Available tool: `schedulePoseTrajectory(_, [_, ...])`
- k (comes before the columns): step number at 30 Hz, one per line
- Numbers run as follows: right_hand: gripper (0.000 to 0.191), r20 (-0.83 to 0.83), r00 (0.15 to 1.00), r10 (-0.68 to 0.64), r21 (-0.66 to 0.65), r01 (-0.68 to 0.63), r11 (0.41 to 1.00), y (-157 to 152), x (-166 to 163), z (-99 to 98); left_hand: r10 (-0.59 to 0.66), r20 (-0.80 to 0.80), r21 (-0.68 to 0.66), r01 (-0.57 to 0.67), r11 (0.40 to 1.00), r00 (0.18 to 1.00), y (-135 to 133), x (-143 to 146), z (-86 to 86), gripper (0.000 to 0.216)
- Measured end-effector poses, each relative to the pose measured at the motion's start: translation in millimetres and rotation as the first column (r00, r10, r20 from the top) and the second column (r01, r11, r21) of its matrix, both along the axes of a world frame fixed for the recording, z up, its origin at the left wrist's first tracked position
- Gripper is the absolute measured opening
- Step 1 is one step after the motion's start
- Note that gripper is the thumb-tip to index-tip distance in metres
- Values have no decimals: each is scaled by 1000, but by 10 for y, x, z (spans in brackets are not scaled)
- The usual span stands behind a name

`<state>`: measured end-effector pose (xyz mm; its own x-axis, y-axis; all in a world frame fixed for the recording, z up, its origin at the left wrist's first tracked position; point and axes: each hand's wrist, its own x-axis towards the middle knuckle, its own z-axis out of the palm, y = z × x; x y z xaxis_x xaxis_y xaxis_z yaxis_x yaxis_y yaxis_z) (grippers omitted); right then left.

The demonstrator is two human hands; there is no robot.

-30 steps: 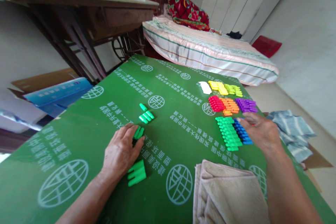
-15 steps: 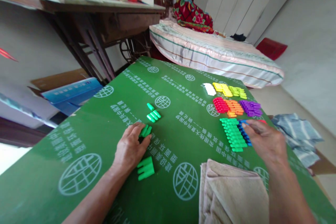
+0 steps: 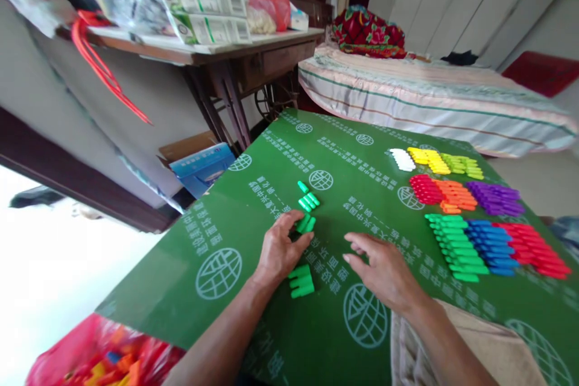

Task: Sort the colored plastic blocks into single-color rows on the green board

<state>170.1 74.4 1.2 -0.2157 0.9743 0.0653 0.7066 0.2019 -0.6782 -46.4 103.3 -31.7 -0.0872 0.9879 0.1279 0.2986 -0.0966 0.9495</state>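
My left hand (image 3: 280, 248) rests on the green printed board (image 3: 217, 235), its fingertips touching a pair of bright green plastic pieces (image 3: 306, 224). More green pieces lie just beyond them (image 3: 307, 198) and beside my wrist (image 3: 300, 280). My right hand (image 3: 382, 268) hovers over the board's middle, fingers loosely spread and empty. To the right, sorted rows of pieces lie in white (image 3: 402, 159), yellow (image 3: 429, 159), lime (image 3: 462, 164), red (image 3: 425, 188), orange (image 3: 455, 195), purple (image 3: 495, 198), green (image 3: 452, 237), blue (image 3: 488, 237) and red (image 3: 534, 247).
A beige towel (image 3: 493, 350) lies under my right forearm. A wooden sewing table (image 3: 217, 57) stacked with boxes and bags stands behind the board, a bed (image 3: 420, 96) beyond it. A red bag of mixed coloured pieces (image 3: 99, 362) sits at lower left, a blue box (image 3: 201, 166) on the floor.
My right hand left the sorted blue row and came to the board's middle, near my left hand. The view swung left and a red row now shows beside the blue one.
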Motion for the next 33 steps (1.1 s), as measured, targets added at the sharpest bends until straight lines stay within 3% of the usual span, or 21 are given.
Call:
schedulePoseTrajectory(5, [37,-155,988,1,-96,-17,995,81,-334,30,-73,349,-114,120,986,934,9,18,19,50])
schedulePoseTrajectory(10, [43,-265,964,-26,-77,6,997,114,-470,46,-113,510,-164,225,960,853,-12,7,106,45])
schedulePoseTrajectory(21, [38,-453,891,-20,-186,-72,980,142,-494,-50,-122,574,-244,311,919,810,-51,8,164,39])
schedulePoseTrajectory(27, [39,-516,853,-80,-204,-31,979,185,-504,-45,-74,600,-286,300,910,797,-50,-3,94,46])
schedulePoseTrajectory(33, [34,-584,807,-92,-233,-58,971,264,-548,-82,-16,629,-312,271,911,777,-11,-4,137,51])
